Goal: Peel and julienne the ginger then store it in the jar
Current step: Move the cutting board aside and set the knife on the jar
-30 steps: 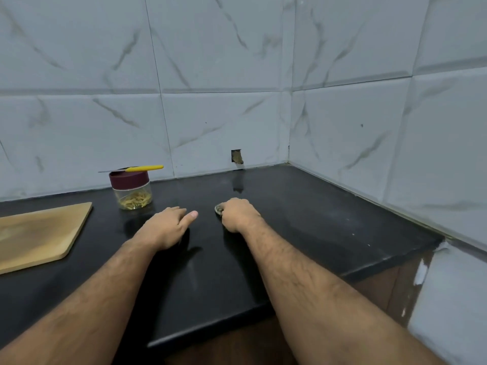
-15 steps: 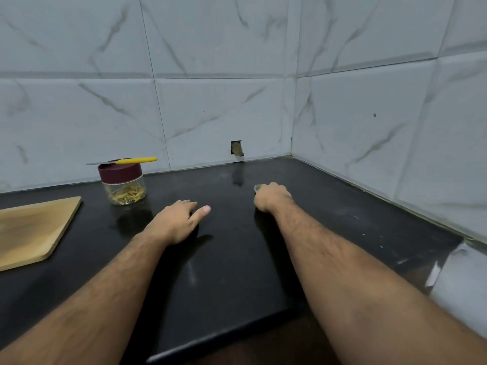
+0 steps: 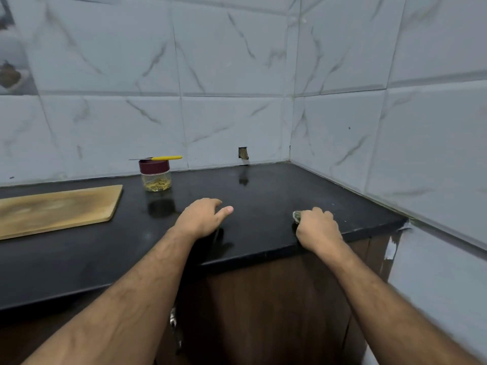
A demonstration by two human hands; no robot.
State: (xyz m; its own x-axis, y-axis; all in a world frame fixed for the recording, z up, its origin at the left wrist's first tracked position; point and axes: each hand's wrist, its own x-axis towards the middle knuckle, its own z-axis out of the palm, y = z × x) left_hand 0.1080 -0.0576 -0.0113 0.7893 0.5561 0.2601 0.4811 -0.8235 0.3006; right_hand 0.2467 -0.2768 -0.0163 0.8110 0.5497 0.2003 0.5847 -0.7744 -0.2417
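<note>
Head cam: jar [image 3: 156,177] of ginger strips sits capped at the counter's [image 3: 79,248] back, knife [image 3: 158,158] lying across its lid. Left hand [image 3: 203,218] rests relaxed on the counter; right hand [image 3: 317,227] has its grip curled round some small greenish thing near the edge.

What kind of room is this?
Most likely a kitchen: a black countertop set into a corner of tiled walls, with a wooden cutting board and a lidded jar of ginger strips.

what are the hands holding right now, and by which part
The right hand curls over a small greenish thing at its near edge; what it is cannot be told. The left hand holds nothing.
</note>
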